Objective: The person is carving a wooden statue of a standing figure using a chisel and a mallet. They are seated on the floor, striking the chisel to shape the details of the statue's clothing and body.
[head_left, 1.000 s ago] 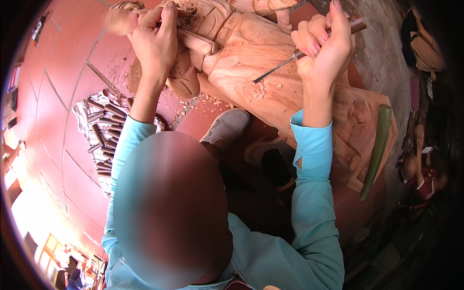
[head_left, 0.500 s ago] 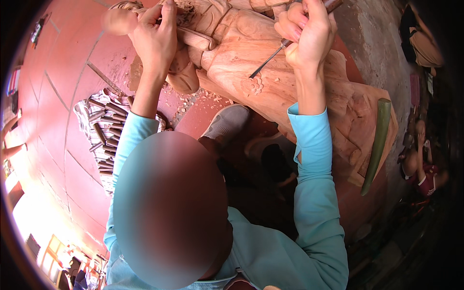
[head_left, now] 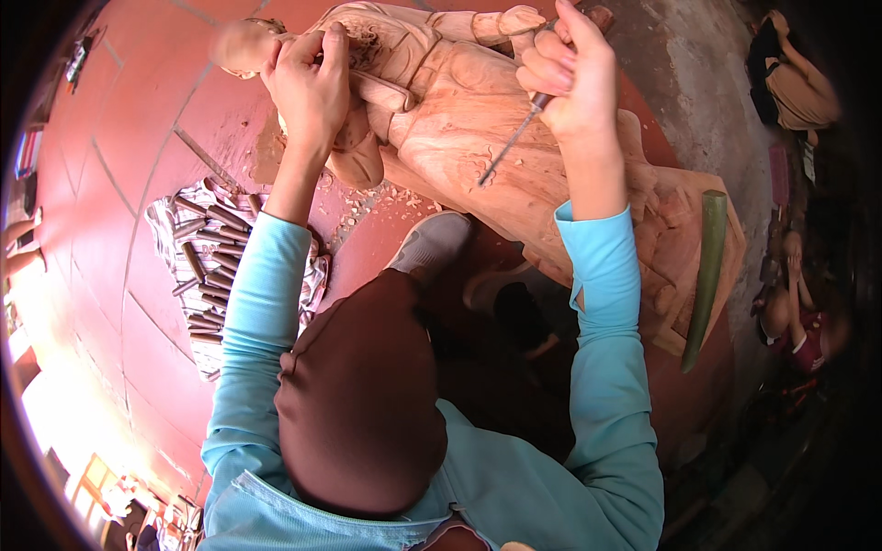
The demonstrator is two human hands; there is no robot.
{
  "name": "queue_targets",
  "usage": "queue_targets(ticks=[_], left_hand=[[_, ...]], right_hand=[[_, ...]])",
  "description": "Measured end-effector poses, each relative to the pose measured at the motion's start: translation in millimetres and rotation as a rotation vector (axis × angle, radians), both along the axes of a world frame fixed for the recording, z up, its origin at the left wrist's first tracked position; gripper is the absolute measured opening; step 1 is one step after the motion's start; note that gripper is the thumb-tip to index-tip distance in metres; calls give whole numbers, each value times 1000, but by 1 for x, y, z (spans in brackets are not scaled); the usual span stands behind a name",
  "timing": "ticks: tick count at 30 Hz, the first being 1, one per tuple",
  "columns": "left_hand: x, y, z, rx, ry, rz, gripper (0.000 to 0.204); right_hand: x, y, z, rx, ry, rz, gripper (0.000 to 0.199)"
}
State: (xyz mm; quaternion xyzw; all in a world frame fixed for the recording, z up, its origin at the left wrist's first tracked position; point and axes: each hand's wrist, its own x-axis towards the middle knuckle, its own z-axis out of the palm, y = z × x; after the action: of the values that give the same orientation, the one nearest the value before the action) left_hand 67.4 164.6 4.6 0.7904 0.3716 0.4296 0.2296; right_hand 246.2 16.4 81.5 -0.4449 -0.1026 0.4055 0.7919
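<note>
A large pale wooden statue point(head_left: 450, 101) lies in front of me, its head at the far left and its robed body running to the right. My right hand point(head_left: 579, 87) is closed around the dark handle of a carving chisel point(head_left: 514, 138). Its thin steel shaft slants down and left, the tip beside a small carved flower point(head_left: 475, 163) on the robe. Whether the tip touches the wood I cannot tell. My left hand point(head_left: 310, 96) is closed with curled fingers over the statue's upper body near its head. What those fingers grip is hidden. A carved, round-ended wooden piece point(head_left: 381, 92) juts out beside it.
Several dark-handled tools point(head_left: 216, 248) lie on a striped cloth point(head_left: 207, 354) at left. Wood shavings point(head_left: 372, 202) litter the red tiled floor point(head_left: 110, 220). A long green stalk-like piece point(head_left: 707, 275) rests on the statue's right end. Another person point(head_left: 799, 312) sits at the far right.
The chisel stands steeper, with its tip now at the flower's near edge. The right hand has turned. Overall, the view has shifted slightly, bringing more of the statue's far side into sight.
</note>
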Motion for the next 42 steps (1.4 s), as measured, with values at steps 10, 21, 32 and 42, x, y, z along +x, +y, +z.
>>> queue_targets(ticks=[10,21,32,42], left_hand=[[2,-4,0,-31,-25,-31,37],[1,-5,2,-11,-54,-24,34],[4,-5,0,18,-56,-8,37],[14,-11,13,38,-86,85,28]], right_hand=[[-1,2,-1,-12,-164,-202,29],[-20,3,7,28,-266,-158,23],[-32,28,5,-45,-448,43,30],[-45,63,1,-236,-453,353,23]])
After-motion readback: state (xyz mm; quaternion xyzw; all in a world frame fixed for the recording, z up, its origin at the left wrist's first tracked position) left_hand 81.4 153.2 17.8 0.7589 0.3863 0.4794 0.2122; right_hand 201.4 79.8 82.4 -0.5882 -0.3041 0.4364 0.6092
